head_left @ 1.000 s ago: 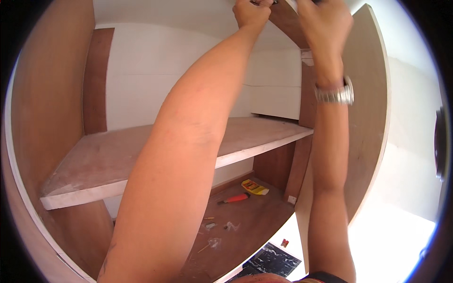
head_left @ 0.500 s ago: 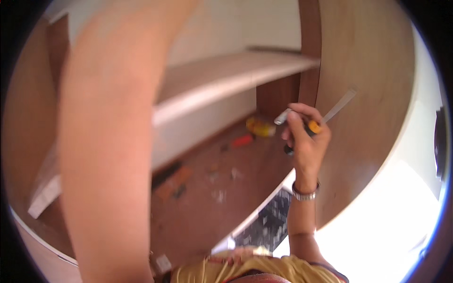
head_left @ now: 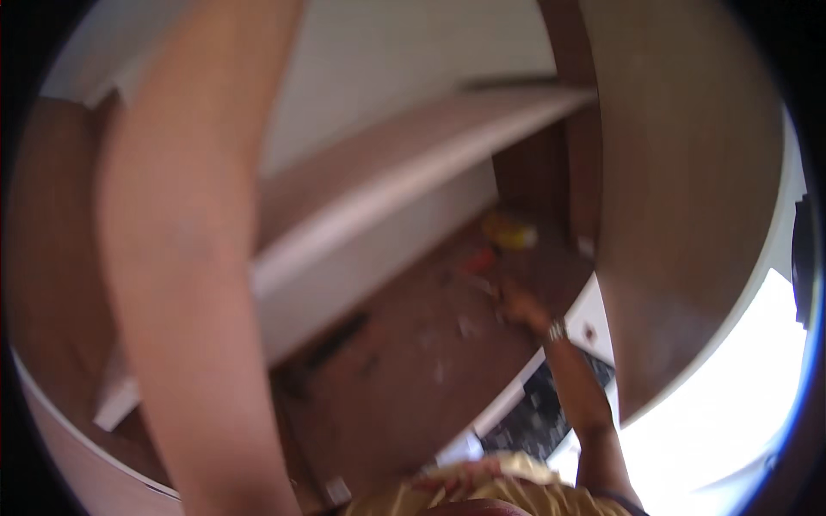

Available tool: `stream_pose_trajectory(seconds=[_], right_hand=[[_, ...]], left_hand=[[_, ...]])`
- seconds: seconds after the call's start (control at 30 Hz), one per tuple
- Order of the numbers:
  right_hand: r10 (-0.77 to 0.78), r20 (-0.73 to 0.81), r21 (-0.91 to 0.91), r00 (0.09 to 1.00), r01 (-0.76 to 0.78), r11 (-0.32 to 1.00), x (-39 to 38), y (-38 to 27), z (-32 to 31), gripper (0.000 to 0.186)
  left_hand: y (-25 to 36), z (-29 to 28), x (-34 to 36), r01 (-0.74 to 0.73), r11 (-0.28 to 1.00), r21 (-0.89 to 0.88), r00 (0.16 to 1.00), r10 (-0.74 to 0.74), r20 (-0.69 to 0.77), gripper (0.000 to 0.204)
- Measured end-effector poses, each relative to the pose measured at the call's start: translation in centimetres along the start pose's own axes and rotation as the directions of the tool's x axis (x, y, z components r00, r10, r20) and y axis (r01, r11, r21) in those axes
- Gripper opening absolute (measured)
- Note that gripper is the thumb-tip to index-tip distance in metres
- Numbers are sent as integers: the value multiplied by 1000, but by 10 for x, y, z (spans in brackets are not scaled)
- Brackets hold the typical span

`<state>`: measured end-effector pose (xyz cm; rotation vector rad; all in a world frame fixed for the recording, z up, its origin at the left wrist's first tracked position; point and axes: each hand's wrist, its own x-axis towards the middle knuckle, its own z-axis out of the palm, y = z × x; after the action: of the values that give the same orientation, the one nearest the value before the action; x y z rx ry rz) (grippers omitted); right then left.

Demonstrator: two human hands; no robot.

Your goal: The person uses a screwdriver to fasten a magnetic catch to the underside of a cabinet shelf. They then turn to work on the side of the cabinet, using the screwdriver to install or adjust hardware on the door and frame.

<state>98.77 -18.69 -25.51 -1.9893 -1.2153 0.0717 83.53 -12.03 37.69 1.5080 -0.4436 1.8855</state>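
Note:
My left forearm (head_left: 185, 258) rises large and blurred through the left of the picture, and its hand is beyond the upper edge. Lower down, my right hand (head_left: 520, 305) reaches over the brown floor panel of a wooden cabinet (head_left: 370, 430), a metal watch on its wrist. Motion smears its fingers and shade darkens them, so I cannot tell whether anything is in them. Just past the fingertips lies a small red-orange object (head_left: 478, 260). Behind that sits a yellow item (head_left: 509, 230), its kind too blurred to make out.
A shelf board (head_left: 413, 163) slants across the cabinet above the floor panel. The large wooden side panel (head_left: 688, 189) stands at my right. Small scraps (head_left: 465, 327) lie on the floor panel. A black-and-white patterned surface (head_left: 533, 413) shows below the cabinet's front edge.
My right hand has dropped from the side panel to the cabinet floor. The flat-bladed tool with the yellow-and-black handle and the small silver piece it held no longer show clearly. The view has shifted.

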Motion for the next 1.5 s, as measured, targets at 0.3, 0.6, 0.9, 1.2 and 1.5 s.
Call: stream_pose_trajectory(seconds=[0.3,0.6,0.9,1.2,1.5], right_hand=[[-19,-32,-169,999,13,986,10,-19,-11,18],[-87,-111,-149,990,70,986,5,-27,-27,28],[111,-414,243,903,-7,970,-15,-69,-64,23],[-145,-716,454,683,613,647,-64,-168,-148,63],[-354,-855,92,380,781,618,-21,-292,-245,40]], left_hand=[[13,11,21,-9,948,-317,996,35,77,28],[22,19,14,-8,936,-353,999,20,30,32],[29,24,6,12,907,-421,1000,-17,-7,29],[25,22,13,-14,896,-443,1000,15,0,20],[21,17,20,-79,887,-455,994,103,29,16]])
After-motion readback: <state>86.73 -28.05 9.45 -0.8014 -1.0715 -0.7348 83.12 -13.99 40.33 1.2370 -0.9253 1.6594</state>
